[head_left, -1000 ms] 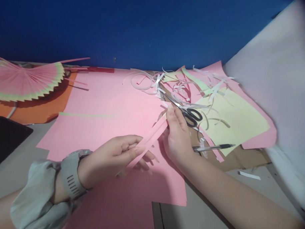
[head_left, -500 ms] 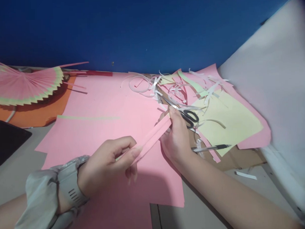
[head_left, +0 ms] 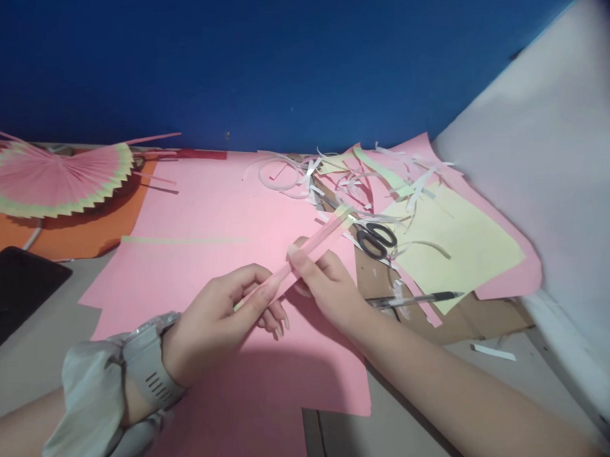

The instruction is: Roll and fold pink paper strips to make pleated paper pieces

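Observation:
Both hands hold one folded pink paper strip (head_left: pixel 321 238) above a large pink sheet (head_left: pixel 219 218). My left hand (head_left: pixel 223 318), with a grey watch and a grey scrunchie on the wrist, pinches the strip's near end. My right hand (head_left: pixel 327 284) pinches it just past the left fingers, near the middle. The strip's far end, with a pale yellow tip, points up and right toward black-handled scissors (head_left: pixel 372 234).
A pen (head_left: pixel 417 298) lies right of my right hand on brown card. Yellow paper (head_left: pixel 460 243) and a heap of paper trimmings (head_left: pixel 333 174) lie beyond. A pink and green pleated fan (head_left: pixel 53 180) rests on orange paper at left. A black object (head_left: pixel 17 285) sits at the left edge.
My right hand has slid down the strip from its far end toward my left hand. The strip has lifted off the sheet and narrowed.

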The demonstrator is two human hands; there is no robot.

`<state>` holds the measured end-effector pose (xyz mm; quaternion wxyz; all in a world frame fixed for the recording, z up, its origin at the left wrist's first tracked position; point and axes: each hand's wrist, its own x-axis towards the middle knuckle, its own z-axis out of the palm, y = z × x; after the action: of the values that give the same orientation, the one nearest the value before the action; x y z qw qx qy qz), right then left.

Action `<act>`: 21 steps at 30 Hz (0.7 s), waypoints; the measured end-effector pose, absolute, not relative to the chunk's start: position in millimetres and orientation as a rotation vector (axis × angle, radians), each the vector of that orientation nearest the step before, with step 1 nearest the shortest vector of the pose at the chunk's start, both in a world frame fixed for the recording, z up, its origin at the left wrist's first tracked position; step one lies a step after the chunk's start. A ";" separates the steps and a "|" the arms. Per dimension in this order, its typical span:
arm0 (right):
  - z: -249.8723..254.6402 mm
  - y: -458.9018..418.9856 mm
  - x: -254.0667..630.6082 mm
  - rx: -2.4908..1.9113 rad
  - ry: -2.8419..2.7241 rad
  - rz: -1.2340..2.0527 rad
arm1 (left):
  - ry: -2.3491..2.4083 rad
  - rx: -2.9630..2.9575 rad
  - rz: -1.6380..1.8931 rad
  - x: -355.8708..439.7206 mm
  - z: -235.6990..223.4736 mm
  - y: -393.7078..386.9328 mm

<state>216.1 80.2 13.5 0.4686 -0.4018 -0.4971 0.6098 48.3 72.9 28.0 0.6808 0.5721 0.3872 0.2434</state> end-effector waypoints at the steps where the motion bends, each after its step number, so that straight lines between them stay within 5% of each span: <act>1: 13.2 78.9 215.9 -0.982 -1.233 1.506 | 0.857 1.273 0.537 48.6 28.8 73.3; 9: 14.5 72.5 214.9 -0.725 -1.355 1.831 | 0.793 1.222 0.446 49.3 33.8 74.4; 21: 8.4 78.0 218.9 -1.024 -0.996 1.559 | 0.869 1.181 0.322 45.5 35.1 73.9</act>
<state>218.9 78.0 8.4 0.4914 -0.4218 -0.4102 0.6421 45.5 73.9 35.1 0.7313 0.5367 0.3946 0.1465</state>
